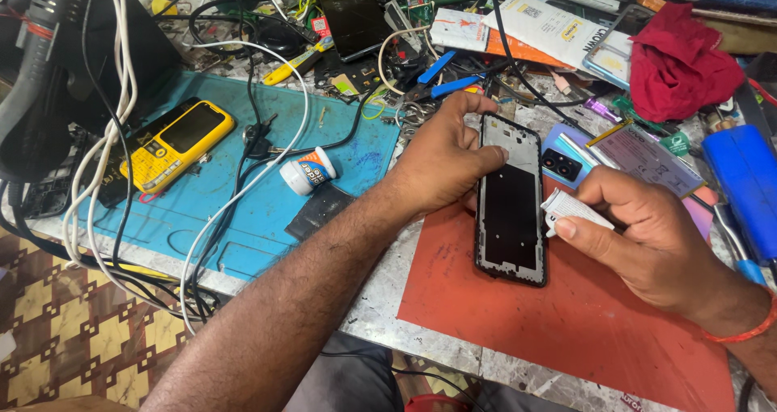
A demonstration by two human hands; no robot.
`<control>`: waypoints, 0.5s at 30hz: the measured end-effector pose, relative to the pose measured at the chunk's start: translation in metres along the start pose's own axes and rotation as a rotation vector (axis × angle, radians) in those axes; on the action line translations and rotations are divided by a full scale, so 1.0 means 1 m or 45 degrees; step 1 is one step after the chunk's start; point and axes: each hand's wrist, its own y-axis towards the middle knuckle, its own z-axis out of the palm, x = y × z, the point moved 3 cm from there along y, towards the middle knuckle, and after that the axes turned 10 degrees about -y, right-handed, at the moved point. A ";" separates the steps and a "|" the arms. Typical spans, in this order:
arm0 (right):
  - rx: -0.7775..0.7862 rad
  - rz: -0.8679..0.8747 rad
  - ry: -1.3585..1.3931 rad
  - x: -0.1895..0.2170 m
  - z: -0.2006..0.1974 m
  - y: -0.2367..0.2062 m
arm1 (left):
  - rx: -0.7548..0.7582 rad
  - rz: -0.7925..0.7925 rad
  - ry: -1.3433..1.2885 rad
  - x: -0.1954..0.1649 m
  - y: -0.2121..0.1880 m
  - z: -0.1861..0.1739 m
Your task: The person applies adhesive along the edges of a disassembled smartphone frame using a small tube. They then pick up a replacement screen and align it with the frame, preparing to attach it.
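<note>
A phone repair workshop, it seems: a cluttered bench with a blue work mat (267,210), loose cables (121,96), a yellow keypad phone (176,145), screwdrivers (299,60), and scattered phone parts (639,157).

Cluttered marble workbench (380,299) under red mat (583,315), blue mat (267,210).

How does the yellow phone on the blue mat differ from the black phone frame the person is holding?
The yellow phone is whole, with keypad and small screen; the black phone frame is a stripped shell, longer and slimmer.
The yellow phone lies untouched on the blue mat; the frame is steadied by the left hand over the red mat, while the right hand holds a small white tube beside it.
Both are rectangular handsets.
</note>
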 end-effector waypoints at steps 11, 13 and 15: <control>-0.291 0.154 0.667 -0.072 -0.044 0.017 | 0.009 0.175 -0.031 0.028 0.047 0.007; -0.357 0.205 0.711 -0.072 -0.048 0.019 | 0.005 0.260 0.001 0.026 0.048 0.003; -0.303 0.305 0.654 -0.070 -0.045 0.022 | -0.031 0.308 0.047 0.023 0.049 -0.001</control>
